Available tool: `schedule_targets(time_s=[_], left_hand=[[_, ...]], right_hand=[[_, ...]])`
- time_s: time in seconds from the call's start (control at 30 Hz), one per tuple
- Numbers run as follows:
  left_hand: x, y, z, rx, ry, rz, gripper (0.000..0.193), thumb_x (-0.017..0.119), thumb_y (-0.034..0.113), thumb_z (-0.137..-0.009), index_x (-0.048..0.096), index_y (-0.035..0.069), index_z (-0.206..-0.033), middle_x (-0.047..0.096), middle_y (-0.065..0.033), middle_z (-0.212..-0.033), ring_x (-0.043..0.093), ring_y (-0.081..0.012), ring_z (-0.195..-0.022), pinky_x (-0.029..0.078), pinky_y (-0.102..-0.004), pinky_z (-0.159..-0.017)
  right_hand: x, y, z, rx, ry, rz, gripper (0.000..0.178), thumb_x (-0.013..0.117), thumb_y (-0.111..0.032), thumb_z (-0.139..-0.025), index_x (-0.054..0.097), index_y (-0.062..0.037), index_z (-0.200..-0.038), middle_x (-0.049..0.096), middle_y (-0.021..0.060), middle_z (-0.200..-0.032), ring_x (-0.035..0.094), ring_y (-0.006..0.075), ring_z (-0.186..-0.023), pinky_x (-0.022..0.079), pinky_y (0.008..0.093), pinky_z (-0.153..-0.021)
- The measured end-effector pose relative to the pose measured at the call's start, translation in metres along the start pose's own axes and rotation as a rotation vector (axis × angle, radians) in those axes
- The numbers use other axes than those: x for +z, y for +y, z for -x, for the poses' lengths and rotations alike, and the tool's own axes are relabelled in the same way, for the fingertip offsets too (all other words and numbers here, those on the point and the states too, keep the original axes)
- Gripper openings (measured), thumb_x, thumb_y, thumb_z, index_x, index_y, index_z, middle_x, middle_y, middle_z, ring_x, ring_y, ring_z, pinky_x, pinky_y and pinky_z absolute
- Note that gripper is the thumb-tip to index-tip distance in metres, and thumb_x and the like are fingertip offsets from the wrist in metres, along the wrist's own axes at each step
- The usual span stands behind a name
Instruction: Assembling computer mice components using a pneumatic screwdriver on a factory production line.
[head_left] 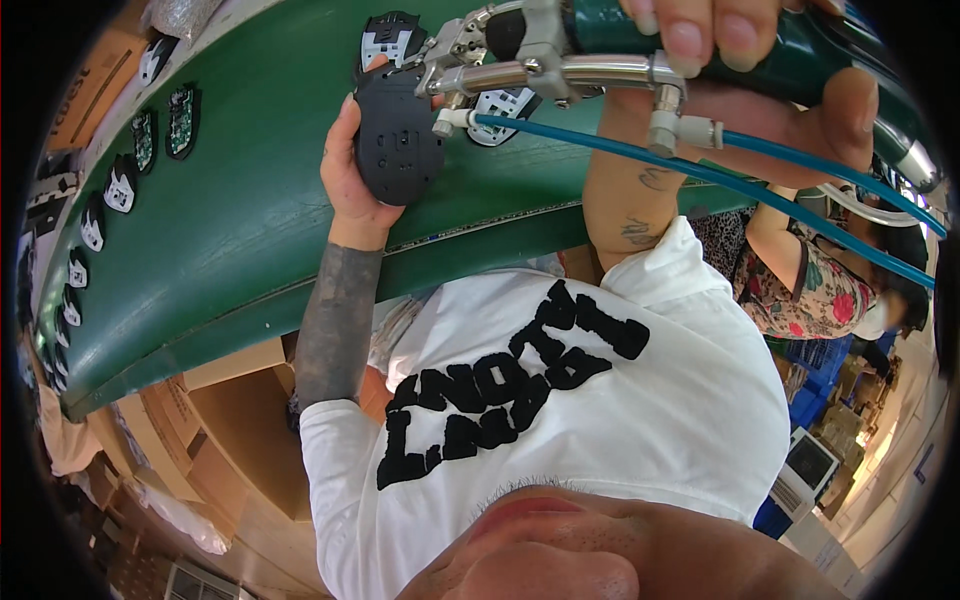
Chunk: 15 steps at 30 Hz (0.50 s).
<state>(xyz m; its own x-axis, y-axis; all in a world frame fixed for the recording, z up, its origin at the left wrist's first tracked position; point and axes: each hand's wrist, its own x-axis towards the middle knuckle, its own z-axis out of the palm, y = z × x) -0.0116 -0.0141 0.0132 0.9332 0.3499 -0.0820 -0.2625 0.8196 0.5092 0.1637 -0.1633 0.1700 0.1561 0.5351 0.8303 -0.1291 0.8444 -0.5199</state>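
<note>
My left hand (348, 185) is wrapped round a black computer mouse (400, 140), with its flat underside facing up. My right hand (750, 60) grips the dark green barrel of a power screwdriver (600, 30), fingers over the top and thumb below. Its silvery metal head reaches left to the upper right edge of the mouse. The tip is hidden, so I cannot tell whether it touches the mouse. Two blue hoses (590, 142) run from its fittings toward the right. Open mouse halves with white insides (390, 38) lie just beyond my left hand, partly covered.
A green work surface (270, 130) stretches away to the left. Along its far edge lie green circuit boards (183, 120) and a row of mouse halves (120, 183). Cardboard boxes (235, 420) stand below at the left. Another person in a floral top (830, 295) is at the right.
</note>
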Motion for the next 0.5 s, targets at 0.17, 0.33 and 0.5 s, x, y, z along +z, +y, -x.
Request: schedule_targets(time_s=[0.17,0.33,0.5], left_hand=[[-0.001,0.002,-0.001,-0.006,-0.018,-0.014,0.06,0.04,0.041,-0.096,0.029,0.009,-0.145,0.048,-0.0166,-0.134,0.054,-0.0357,-0.114,0.044,-0.0543,-0.097],[-0.001,0.004,-0.002,0.0,-0.018,-0.054,0.06,0.039,0.041,-0.096,0.028,0.009,-0.146,0.049,-0.0167,-0.133,0.054,-0.035,-0.114,0.045,-0.0534,-0.097],[-0.007,0.014,-0.003,0.079,-0.072,-0.123,0.057,0.038,0.039,-0.097,0.03,0.009,-0.145,0.048,-0.0194,-0.132,0.054,-0.0347,-0.114,0.045,-0.053,-0.097]], right_hand=[[-0.005,0.012,-0.001,-0.009,-0.008,-0.023,0.04,0.042,-0.042,-0.098,0.041,-0.0142,-0.126,0.055,0.0066,-0.081,0.056,0.0232,-0.072,0.04,0.0381,-0.074],[-0.004,0.031,-0.005,-0.065,-0.015,-0.111,0.039,0.042,-0.042,-0.098,0.041,-0.0135,-0.125,0.056,0.0071,-0.082,0.057,0.0235,-0.073,0.04,0.0384,-0.073],[0.007,0.01,-0.009,-0.018,0.012,-0.001,0.039,0.045,-0.042,-0.098,0.04,-0.0129,-0.124,0.056,0.0061,-0.08,0.057,0.0225,-0.069,0.042,0.0375,-0.07]])
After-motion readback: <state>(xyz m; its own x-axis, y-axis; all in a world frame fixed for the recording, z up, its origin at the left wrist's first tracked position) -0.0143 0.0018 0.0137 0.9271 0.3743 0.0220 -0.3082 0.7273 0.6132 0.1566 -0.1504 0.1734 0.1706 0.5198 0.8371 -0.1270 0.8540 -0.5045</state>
